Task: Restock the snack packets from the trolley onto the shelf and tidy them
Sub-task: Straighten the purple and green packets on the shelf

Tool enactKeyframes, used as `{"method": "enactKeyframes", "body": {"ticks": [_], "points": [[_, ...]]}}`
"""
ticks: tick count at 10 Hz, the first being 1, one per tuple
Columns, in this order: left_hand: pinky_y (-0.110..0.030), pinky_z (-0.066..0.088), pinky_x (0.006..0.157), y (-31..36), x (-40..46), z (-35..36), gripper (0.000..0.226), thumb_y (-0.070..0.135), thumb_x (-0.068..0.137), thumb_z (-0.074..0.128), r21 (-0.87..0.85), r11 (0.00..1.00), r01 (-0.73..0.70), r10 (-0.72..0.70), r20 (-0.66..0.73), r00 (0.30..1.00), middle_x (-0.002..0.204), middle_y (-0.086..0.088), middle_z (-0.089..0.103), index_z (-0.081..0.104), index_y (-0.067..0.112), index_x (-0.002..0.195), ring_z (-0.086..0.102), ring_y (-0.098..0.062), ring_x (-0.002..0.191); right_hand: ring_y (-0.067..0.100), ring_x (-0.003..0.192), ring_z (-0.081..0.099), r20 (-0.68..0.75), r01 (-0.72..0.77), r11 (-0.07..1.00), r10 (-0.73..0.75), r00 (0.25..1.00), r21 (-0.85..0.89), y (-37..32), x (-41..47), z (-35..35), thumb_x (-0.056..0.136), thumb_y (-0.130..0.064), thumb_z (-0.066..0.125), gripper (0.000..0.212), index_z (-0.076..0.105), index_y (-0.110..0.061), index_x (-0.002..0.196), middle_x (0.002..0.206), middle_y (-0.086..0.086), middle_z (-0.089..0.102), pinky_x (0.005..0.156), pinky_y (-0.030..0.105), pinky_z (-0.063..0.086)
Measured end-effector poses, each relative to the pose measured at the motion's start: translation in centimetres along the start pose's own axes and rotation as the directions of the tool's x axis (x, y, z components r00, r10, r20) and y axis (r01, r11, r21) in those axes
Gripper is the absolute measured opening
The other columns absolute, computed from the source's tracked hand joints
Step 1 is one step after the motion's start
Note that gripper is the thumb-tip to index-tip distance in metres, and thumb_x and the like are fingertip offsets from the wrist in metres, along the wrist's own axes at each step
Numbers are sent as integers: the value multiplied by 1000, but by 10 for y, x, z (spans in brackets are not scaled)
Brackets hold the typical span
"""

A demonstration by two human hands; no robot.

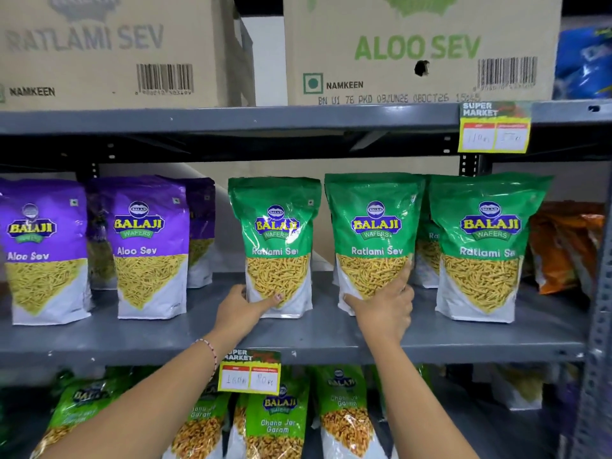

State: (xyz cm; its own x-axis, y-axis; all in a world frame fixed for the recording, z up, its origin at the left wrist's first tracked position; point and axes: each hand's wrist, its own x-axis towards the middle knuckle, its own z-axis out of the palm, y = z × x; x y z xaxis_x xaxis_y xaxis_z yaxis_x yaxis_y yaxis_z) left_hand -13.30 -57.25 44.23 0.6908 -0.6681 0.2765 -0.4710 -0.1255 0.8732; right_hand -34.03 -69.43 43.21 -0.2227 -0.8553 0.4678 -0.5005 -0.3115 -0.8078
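Grey steel shelf (pixel 331 339) carries upright snack packets in a row. Landmark: the middle green Ratlami Sev packet (pixel 372 240). The right hand (pixel 384 309) presses flat on its lower front, fingers spread, thumb at the lower left corner. Just left of it, another Ratlami Sev packet (pixel 278 246) stands apart; the left hand (pixel 243 308) grips its lower left edge, thumb across the front. Right of the landmark stands a third Ratlami Sev packet (pixel 486 246). Purple Aloo Sev packets (pixel 149 246) stand further left. No trolley is visible.
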Motion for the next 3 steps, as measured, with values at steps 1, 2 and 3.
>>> {"method": "enactKeyframes", "body": {"ticks": [1,2,3], "points": [[-30,45,83,2,-3,-2,69,51,66,83,3,1000,11,-11,9,1000,126,-6,66,55,14,118,61,-21,100,42,130,43,9,-2,1000,2,1000,4,-1,-5,0,55,-48,90,139,-6,-25,153,145,22,38,102,58,43],[-36,46,93,5,-6,-4,85,47,64,86,-30,999,-14,14,6,1000,137,-11,59,47,9,129,59,-27,115,40,142,27,-89,28,999,-29,996,-16,-5,-11,-2,66,-58,79,122,6,-16,154,155,22,26,110,61,33],[-45,31,116,4,-14,-17,113,60,67,77,79,981,-177,186,-118,975,159,-11,30,22,7,150,28,-30,146,39,148,18,-167,268,961,-277,946,-74,-13,-27,-5,89,-54,53,89,14,-6,153,160,22,21,117,59,21]]}}
